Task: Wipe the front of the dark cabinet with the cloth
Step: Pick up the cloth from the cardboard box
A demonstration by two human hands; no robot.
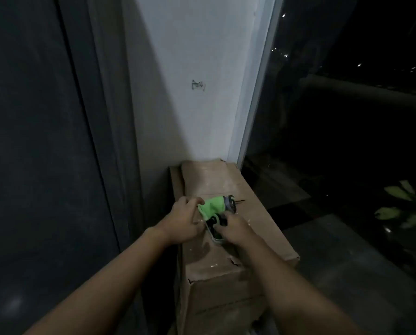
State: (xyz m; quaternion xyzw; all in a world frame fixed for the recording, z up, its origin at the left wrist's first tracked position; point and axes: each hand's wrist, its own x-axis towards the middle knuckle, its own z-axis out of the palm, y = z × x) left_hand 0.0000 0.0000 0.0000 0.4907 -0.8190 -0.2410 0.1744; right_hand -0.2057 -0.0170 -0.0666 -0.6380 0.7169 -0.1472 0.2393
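Note:
A bright green cloth [213, 207] lies on top of a cardboard box [211, 177], draped over a small tool with a grey round end [229, 203]. My left hand [182, 221] pinches the cloth's left edge. Just right of it, my right hand [236, 229] has its fingers curled over a black and white object [215, 234] beside the cloth. The dark cabinet [33, 141] fills the left side of the view, its front running vertically; neither hand touches it.
A white wall [192, 68] rises behind the box. A dark glass pane [347, 117] with a pale frame stands to the right, with plant leaves [400, 197] low beyond it. The grey floor [347, 262] shows at lower right.

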